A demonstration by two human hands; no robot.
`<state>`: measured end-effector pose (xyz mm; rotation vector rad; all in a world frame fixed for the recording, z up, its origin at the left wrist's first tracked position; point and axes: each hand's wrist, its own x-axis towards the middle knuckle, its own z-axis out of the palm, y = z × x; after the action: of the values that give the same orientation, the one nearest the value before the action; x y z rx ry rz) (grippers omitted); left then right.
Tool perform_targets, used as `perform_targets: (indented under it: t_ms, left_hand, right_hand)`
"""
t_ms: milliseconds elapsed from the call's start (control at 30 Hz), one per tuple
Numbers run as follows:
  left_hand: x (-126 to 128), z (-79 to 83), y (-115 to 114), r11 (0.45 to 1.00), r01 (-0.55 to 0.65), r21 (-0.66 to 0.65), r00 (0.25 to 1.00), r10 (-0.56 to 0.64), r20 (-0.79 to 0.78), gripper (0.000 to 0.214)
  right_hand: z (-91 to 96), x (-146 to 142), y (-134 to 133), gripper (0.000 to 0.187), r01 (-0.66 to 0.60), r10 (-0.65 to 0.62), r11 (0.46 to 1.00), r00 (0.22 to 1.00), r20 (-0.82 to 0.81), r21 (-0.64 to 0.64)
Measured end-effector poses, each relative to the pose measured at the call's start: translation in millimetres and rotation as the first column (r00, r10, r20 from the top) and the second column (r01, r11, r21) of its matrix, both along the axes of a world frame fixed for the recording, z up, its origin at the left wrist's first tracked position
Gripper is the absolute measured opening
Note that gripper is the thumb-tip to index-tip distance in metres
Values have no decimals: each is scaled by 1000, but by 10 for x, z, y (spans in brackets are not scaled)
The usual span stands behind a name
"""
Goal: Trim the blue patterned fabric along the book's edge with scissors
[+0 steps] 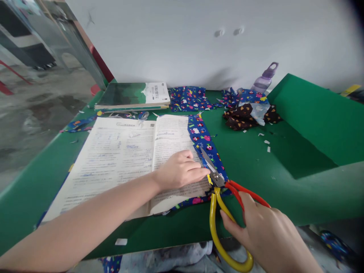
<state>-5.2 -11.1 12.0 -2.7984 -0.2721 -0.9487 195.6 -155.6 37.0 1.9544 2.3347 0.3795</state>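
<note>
Right of my scissors (216,177) I have green desk (253,170) to pass over, with low white scraps (269,149) on it, until the raised green panel (315,117). Farther off, bunched brown cloth (240,118) and 1 purple bottle (262,83) obstruct me. My left forearm (93,212) bars the open book's (113,151) near side; stacked books (125,94) stand beyond it.

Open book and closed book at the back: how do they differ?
The open book lies spread with printed pages showing; the closed book shows a green-and-white cover. The open book has patterned blue cloth along its right edge; the closed book has none on its cover. The left hand is on the open book, while no hand touches the closed book. Both lie flat.
</note>
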Motion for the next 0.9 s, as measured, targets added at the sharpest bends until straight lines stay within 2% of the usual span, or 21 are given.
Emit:
perform_targets:
  t_ms: [233, 900]
  left_hand:
    - [1, 11, -4, 1000, 8, 7, 1000, -8, 15, 15]
    - [-3, 6, -2, 1000, 22, -22, 997, -20, 72, 12]
  right_hand:
    - [-17, -18, 15, 32, -26, 29, 996, 999, -29, 85]
    - [-66, 11, 19, 35, -28, 33, 995, 998, -51, 92]
